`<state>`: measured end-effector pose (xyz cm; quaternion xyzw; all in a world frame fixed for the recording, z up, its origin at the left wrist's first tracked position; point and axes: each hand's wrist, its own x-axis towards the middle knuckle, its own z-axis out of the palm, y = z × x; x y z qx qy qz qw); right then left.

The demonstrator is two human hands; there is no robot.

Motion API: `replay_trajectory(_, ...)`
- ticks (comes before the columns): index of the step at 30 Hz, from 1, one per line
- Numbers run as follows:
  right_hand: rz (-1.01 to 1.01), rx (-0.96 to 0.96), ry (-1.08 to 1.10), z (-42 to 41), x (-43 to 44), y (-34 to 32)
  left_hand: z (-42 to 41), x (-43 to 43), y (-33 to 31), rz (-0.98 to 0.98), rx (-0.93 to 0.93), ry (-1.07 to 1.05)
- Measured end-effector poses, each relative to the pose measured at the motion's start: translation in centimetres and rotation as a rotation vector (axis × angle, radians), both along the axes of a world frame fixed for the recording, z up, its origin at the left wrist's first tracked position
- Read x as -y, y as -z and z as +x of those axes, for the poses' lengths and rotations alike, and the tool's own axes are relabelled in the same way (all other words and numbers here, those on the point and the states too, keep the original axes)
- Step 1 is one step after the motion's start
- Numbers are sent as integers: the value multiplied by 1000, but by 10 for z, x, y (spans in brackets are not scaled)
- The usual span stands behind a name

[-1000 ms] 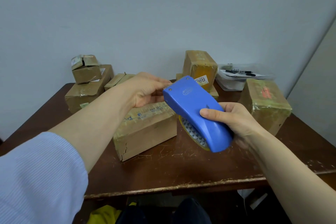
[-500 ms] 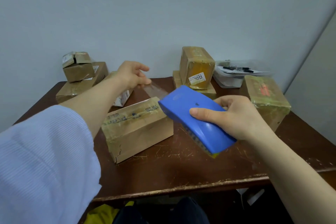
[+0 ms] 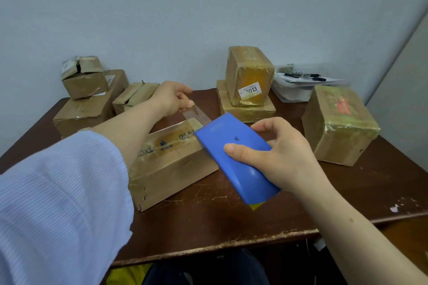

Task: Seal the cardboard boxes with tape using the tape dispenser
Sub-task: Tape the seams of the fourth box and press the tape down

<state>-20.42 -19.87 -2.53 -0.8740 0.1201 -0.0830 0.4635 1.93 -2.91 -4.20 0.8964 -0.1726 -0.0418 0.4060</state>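
Gripping the blue tape dispenser (image 3: 234, 155) from above, the right hand (image 3: 284, 157) curls thumb and fingers round its smooth plastic body, which tilts over the right end of the middle cardboard box (image 3: 171, 164) on the dark wooden table (image 3: 231, 222). An oval mark is moulded near the dispenser's front end, its lettering too small to read, and a bit of yellow shows under the rear edge. The box is low and brown, cracked at its near corner. Its top is glossy with tape over dark printed characters that cannot be made out. A clear strip of tape (image 3: 196, 114) runs from the dispenser's front up to the left hand (image 3: 169, 97), whose fingertips pinch its free end just beyond the box. Farther back, an upright box (image 3: 249, 71) carries a white sticker reading "3013" and stands on a flat box (image 3: 245, 111). To the right, a taped box (image 3: 338, 127) bears a blurred red mark. At far left, a small box (image 3: 84, 81) with parted flaps sits on a larger one.
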Motion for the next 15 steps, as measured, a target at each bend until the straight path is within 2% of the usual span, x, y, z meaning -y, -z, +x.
replay_trajectory(9,-9,6,-15,10,1,5,6,-1,20,4,71,-46)
replay_trajectory(15,-3,4,-15,10,2,8,3,3,37,79,93,-74)
